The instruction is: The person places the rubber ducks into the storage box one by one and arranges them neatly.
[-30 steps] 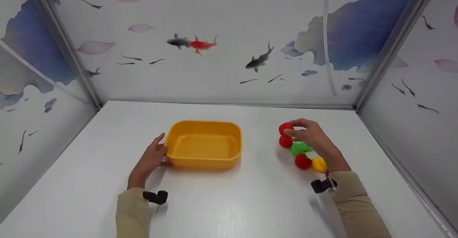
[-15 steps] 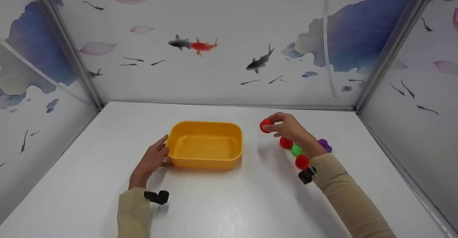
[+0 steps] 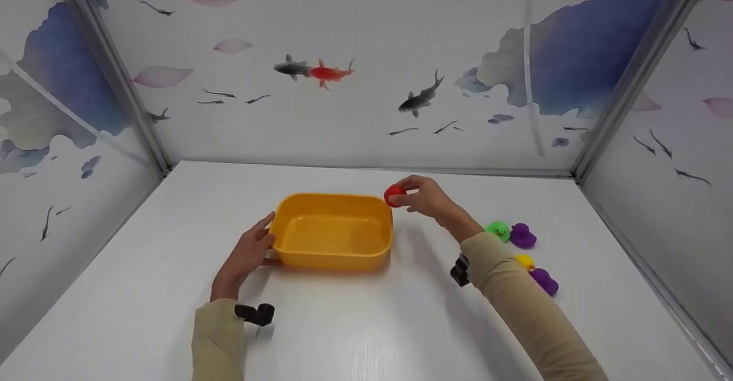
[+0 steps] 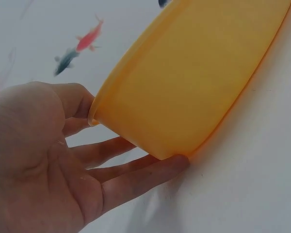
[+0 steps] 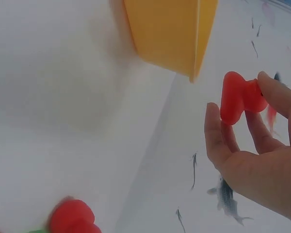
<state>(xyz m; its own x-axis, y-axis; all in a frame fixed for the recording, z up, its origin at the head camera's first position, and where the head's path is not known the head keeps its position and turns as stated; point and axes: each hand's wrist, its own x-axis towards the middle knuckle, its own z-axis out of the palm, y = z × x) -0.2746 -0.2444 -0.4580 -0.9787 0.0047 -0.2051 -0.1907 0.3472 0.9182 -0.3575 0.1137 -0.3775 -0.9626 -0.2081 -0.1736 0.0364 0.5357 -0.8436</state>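
The yellow plastic tub (image 3: pixel 332 259) stands on the white table, its inside bare. My left hand (image 3: pixel 246 255) rests against its left end; in the left wrist view, extended fingers (image 4: pixel 140 179) touch the end wall and one lies at the rim. My right hand (image 3: pixel 426 197) pinches a red rubber duck (image 5: pixel 237 97) between thumb and fingertips, raised off the table. From the head, the duck overlaps the tub's far right corner; the right wrist view shows a gap between them.
Right of the tub sit a green duck (image 3: pixel 498 231), two purple ducks, one (image 3: pixel 523 235) farther back, and a yellow duck (image 3: pixel 525 262), partly behind the right sleeve. Another red duck (image 5: pixel 72 216) shows in the right wrist view. Printed white panels enclose the table.
My right hand has lifted the red duck from the group and carried it left to the tub's right rim. My left hand stays at the tub.
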